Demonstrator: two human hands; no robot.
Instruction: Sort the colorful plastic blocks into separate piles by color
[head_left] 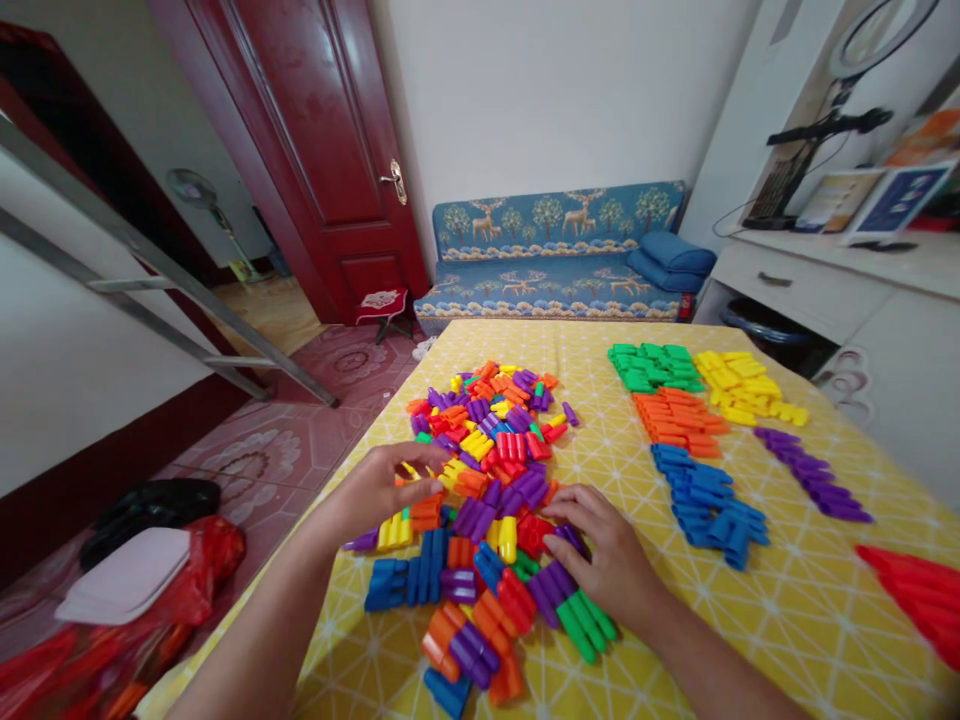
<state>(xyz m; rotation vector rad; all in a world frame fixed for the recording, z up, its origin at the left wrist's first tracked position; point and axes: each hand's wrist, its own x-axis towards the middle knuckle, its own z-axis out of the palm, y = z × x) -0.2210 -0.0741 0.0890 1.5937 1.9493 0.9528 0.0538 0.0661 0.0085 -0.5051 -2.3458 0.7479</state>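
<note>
A mixed heap of small coloured plastic blocks (487, 470) covers the left middle of a table with a yellow patterned cloth (795, 610). My left hand (386, 485) hovers over the heap's near left side, fingers curled, thumb and fingertips pinched around an orange and yellow block. Palm down on the heap's near right side lies my right hand (604, 555), its fingertips curled onto purple and red blocks. To the right lie sorted groups: green (652, 367), yellow (742, 385), orange (679, 422), blue (709, 500), purple (814, 472), red (919, 595).
A blue sofa (555, 255) stands against the far wall, beside a dark red door (322, 150). White cabinet with drawer (847, 290) at right. Red bags and a white pad (124, 580) lie on the floor at left, near a metal ladder (150, 270).
</note>
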